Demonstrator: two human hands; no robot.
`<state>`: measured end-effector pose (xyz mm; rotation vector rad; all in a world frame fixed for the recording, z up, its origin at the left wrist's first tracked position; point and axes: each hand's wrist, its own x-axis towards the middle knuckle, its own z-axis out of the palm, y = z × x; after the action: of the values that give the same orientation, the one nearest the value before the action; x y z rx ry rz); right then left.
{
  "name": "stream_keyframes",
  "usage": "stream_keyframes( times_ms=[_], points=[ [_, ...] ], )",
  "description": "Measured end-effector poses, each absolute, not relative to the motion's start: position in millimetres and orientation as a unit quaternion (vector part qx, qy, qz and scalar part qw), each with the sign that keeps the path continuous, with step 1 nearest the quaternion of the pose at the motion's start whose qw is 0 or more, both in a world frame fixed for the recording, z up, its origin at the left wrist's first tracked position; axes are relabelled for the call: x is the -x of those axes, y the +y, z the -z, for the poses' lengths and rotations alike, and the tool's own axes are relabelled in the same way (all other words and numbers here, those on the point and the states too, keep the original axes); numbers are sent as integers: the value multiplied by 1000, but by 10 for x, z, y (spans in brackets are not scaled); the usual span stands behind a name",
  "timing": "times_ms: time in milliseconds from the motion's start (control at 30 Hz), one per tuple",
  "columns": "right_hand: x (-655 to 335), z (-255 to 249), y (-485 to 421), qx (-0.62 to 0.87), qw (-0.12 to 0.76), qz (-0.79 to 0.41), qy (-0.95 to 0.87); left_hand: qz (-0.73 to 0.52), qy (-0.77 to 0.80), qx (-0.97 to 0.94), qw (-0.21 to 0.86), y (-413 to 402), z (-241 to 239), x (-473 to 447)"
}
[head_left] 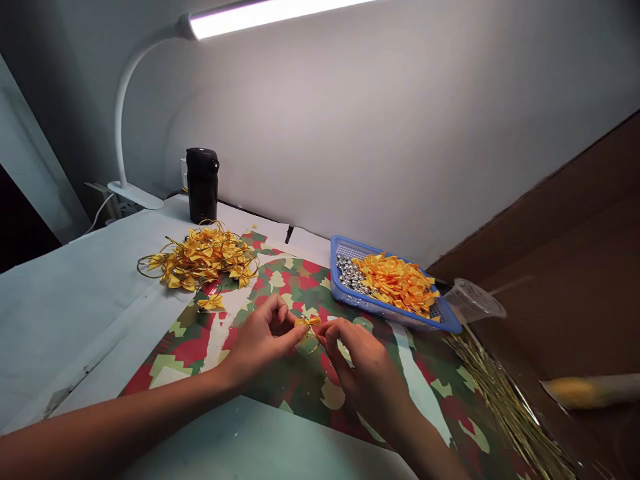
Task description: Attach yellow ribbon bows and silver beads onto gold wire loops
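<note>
A small yellow bow [313, 321] is pinched between the thumb and fingertips of the left hand [285, 328], just above the middle of a patterned sheet [295, 393] by which the surface's midsection is covered. A thin gold cord [306, 352], looped below the bow, seems to be nipped in the fingertip grip of the right hand [327, 337]; the exact contact is too small to be made out. The bow is likely very light, soft and easily creased, perhaps a little slippery if satin, so it is best taken at its gathered middle rather than by its loops. The cord looks springy and is better gripped close to the bow.

Farther out, one loose bow [211, 303] is seen just beside a pile of corded bows [207, 257] toward the surface's far left. Silver beads [350, 273] and orange bows [397, 283] are held in a blue basket [370, 305] near the far edge, right of centre. Loose gold strands [500, 387] are laid along the right edge. A black bottle [203, 187] is stood near the far edge, behind the pile.
</note>
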<state>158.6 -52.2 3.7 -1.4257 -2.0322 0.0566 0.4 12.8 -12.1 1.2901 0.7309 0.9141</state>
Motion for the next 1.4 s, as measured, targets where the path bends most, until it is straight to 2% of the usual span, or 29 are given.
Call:
stream_keyframes(
  times_ms=[167, 400, 633, 767, 1000, 1400],
  points=[
    [-1605, -15, -538, 557, 337, -54, -757, -385, 300, -523, 699, 143, 145, 1],
    [-1540, -28, -556, 563, 376, -80, -732, -383, 317, -480, 723, 157, 138, -5],
    [-1523, 107, -534, 533, 429, -69, -726, -382, 326, -477, 722, 152, 83, -19],
    [-1520, 212, -530, 522, 445, -21, -728, -378, 353, -467, 717, 150, 42, -26],
    [-1517, 308, -535, 512, 404, 76, -754, -368, 378, -432, 732, 150, 40, -42],
    [-1519, 308, -532, 517, 394, 84, -755, -366, 382, -408, 744, 174, 81, -47]
  ],
)
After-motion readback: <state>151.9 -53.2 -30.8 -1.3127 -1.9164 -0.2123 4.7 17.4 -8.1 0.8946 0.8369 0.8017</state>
